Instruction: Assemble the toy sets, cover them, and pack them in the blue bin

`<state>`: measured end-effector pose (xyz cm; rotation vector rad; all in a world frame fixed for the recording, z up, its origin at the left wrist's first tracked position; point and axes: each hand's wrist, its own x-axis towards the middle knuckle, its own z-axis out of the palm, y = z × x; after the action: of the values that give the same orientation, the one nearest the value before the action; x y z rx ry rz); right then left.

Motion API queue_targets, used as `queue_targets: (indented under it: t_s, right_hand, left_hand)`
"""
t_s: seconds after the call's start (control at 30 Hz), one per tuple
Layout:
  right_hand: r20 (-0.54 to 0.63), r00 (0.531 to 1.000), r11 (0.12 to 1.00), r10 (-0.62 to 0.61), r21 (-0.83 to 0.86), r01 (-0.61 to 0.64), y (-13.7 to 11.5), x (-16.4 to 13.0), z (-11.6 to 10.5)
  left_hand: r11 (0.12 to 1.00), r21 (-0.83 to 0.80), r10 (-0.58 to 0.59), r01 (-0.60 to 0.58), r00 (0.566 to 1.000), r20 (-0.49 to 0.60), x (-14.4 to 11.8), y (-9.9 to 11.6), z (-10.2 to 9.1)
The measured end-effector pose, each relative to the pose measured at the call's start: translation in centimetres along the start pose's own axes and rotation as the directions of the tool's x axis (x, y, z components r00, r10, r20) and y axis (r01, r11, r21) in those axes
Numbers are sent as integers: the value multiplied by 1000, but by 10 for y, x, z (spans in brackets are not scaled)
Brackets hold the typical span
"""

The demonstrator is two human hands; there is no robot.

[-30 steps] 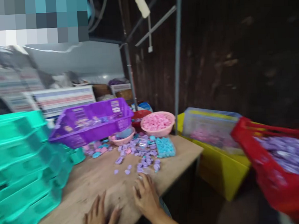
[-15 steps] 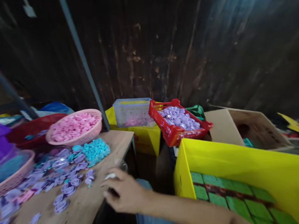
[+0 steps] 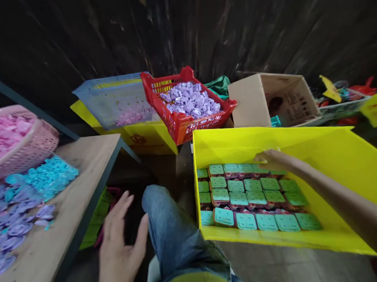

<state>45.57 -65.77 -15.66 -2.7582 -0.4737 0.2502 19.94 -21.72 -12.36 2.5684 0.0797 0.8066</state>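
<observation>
My right hand (image 3: pixel 269 158) reaches into a big yellow box (image 3: pixel 270 135) on the floor. Its fingers curl down onto the back row of green-lidded packs (image 3: pixel 238 198) that fill the box's bottom. Whatever lies under the fingers is hidden. My left hand (image 3: pixel 118 242) hovers open, fingers spread, holding nothing. It sits between the wooden table's edge (image 3: pixel 85 163) and my jeans-clad knee (image 3: pixel 170 226).
The table carries loose purple pieces (image 3: pixel 12 213), a pile of blue pieces (image 3: pixel 48 175) and a pink basket (image 3: pixel 27 149) of pink pieces. Beyond stand a red crate (image 3: pixel 181 128) of purple pieces, a clear blue bin (image 3: pixel 117 100) and an open cardboard box (image 3: pixel 252 99).
My view swung right and down from the table to the floor boxes. My right hand left the table edge and moved into the yellow box. My left hand came off the tabletop.
</observation>
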Motion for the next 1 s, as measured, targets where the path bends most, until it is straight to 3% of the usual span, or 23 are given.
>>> queue_targets:
  t_s: [0.07,0.17,0.3,0.43,0.57,0.77,0.9,1.0]
  right_hand:
    - [136,990,999,47,6,-49,27,11,44]
    - [337,939,998,63,3,-68,29,23,129]
    - [471,876,994,100,-75,-74,0,22,231]
    - [457,868,972,196,-206,-111,-15,9,286]
    - [433,859,940,274,-308,-144,-11,-4,306]
    - [424,862,935,279,-326,-142,-19,-17,311]
    - [398,875,943,276,-287,-167,-33,-13,294]
    - [371,890,955,265,-229,-189,-33,-3,264]
  left_hand:
    - [994,-57,97,-93,993,60,24,27,23]
    - [989,-81,138,-126,977,162,39,50,46]
    - [995,-44,98,-90,969,227,38,50,55]
    - [1000,0,24,-24,969,246,38,41,58]
    - [999,-21,33,-29,967,252,46,43,71]
    - [987,-138,125,-85,942,312,53,62,92]
    - [974,-190,182,-125,929,322,52,68,96]
    - [964,-225,211,-141,921,328,53,69,98]
